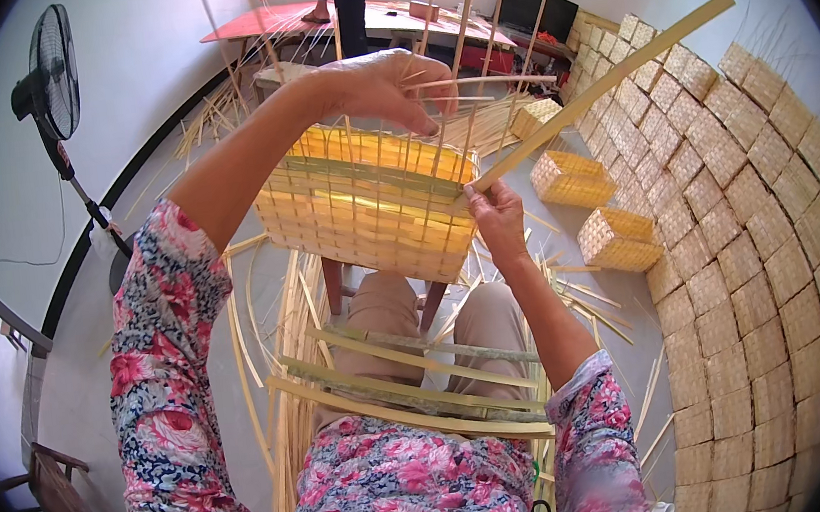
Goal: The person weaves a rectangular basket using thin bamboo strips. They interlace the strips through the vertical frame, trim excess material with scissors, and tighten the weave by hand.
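A half-woven bamboo basket point(367, 223) stands in front of me on a wooden stool, its long upright strips rising above the woven wall. My right hand point(497, 212) pinches a wide flat bamboo strip point(612, 85) at the basket's right corner. That strip's free end slants up to the right. Above the basket's far side, my left hand point(392, 86) is curved among the uprights, thumb and fingers apart. Thin strips pass by its fingertips, which are partly hidden. A greenish strip point(362, 179) runs along the upper weave. Several loose strips point(414, 386) lie across my lap.
Stacked woven baskets point(732, 272) line the right wall, with two small baskets point(572, 179) beside them on the floor. Loose strips surround the stool. A fan point(52, 84) stands left, a wooden chair point(61, 503) lower left. Another person point(348, 3) is at the red table point(241, 24).
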The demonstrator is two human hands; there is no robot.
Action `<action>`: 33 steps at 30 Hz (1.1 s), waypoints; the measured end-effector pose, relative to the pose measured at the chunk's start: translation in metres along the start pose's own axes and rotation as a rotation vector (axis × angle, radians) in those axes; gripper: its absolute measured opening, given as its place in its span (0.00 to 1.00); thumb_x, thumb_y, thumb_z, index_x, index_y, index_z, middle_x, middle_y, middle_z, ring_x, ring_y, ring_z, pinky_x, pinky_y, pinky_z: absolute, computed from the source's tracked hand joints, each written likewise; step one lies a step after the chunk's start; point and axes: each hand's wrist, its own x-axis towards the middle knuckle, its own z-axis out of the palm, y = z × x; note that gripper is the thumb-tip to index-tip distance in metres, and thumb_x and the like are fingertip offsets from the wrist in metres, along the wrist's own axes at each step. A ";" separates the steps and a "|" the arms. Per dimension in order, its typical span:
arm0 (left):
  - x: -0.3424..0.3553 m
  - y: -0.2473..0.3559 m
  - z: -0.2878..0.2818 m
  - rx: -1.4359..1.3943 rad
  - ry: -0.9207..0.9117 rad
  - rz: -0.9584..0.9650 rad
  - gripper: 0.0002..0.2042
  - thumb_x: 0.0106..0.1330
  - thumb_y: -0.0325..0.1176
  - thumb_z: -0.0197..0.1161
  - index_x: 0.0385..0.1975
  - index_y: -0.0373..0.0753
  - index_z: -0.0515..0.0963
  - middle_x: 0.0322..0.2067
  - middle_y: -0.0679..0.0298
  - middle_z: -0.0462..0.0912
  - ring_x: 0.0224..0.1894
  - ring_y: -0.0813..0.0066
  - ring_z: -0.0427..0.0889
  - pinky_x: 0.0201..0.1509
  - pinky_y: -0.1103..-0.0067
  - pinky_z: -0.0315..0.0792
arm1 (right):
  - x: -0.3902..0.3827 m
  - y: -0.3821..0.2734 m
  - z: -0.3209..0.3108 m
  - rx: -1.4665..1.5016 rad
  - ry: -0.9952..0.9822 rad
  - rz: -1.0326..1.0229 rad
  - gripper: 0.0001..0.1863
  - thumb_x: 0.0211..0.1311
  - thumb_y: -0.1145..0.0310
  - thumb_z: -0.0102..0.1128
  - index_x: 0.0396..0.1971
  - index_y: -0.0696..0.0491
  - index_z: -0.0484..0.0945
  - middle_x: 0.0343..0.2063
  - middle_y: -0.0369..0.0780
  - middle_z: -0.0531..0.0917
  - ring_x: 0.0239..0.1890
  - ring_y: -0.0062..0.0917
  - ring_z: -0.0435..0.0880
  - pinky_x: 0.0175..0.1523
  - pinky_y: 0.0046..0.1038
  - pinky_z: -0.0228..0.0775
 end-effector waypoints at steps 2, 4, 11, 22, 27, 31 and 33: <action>-0.007 0.006 0.015 -0.183 0.088 0.145 0.09 0.60 0.31 0.66 0.38 0.39 0.78 0.34 0.70 0.83 0.33 0.84 0.76 0.39 0.81 0.73 | 0.000 0.000 -0.004 0.011 0.008 0.047 0.05 0.63 0.74 0.62 0.35 0.59 0.81 0.28 0.33 0.83 0.32 0.14 0.76 0.39 0.21 0.68; -0.012 0.025 0.015 -0.142 0.119 0.157 0.07 0.64 0.30 0.63 0.40 0.39 0.78 0.31 0.68 0.83 0.33 0.81 0.77 0.41 0.78 0.73 | 0.005 0.010 -0.016 -0.040 0.018 -0.009 0.05 0.62 0.73 0.63 0.35 0.59 0.81 0.28 0.34 0.83 0.33 0.15 0.76 0.40 0.21 0.69; -0.015 -0.010 0.048 0.635 0.485 0.433 0.08 0.61 0.27 0.60 0.40 0.43 0.78 0.36 0.65 0.79 0.36 0.63 0.84 0.39 0.70 0.78 | 0.006 -0.070 -0.029 0.148 -0.038 -0.110 0.06 0.67 0.75 0.59 0.41 0.57 0.80 0.42 0.39 0.84 0.48 0.20 0.80 0.56 0.25 0.72; -0.049 -0.009 0.070 0.503 0.333 0.368 0.16 0.63 0.29 0.58 0.51 0.52 0.76 0.43 0.65 0.79 0.41 0.61 0.84 0.38 0.69 0.78 | -0.002 -0.108 0.005 -0.250 -0.161 -0.526 0.06 0.72 0.72 0.50 0.42 0.57 0.76 0.38 0.40 0.85 0.38 0.22 0.80 0.43 0.25 0.70; -0.055 -0.010 0.082 0.655 0.415 0.430 0.13 0.66 0.32 0.55 0.50 0.50 0.75 0.42 0.66 0.78 0.40 0.62 0.84 0.39 0.70 0.77 | 0.007 -0.131 -0.012 -0.691 -0.207 -0.667 0.01 0.66 0.78 0.47 0.36 0.57 0.68 0.28 0.49 0.75 0.30 0.49 0.76 0.34 0.42 0.66; -0.058 -0.019 0.088 0.661 0.457 0.434 0.13 0.67 0.33 0.56 0.50 0.50 0.73 0.41 0.66 0.79 0.38 0.62 0.84 0.37 0.70 0.78 | 0.017 -0.128 -0.011 -0.852 -0.361 -0.636 0.04 0.62 0.79 0.48 0.36 0.56 0.68 0.28 0.50 0.76 0.32 0.50 0.78 0.36 0.44 0.67; -0.057 -0.019 0.091 0.651 0.483 0.453 0.13 0.67 0.34 0.57 0.50 0.51 0.73 0.40 0.66 0.80 0.37 0.61 0.84 0.36 0.70 0.78 | 0.025 -0.120 -0.012 -1.038 -0.371 -0.597 0.06 0.61 0.78 0.48 0.37 0.56 0.69 0.29 0.50 0.78 0.34 0.50 0.79 0.37 0.45 0.69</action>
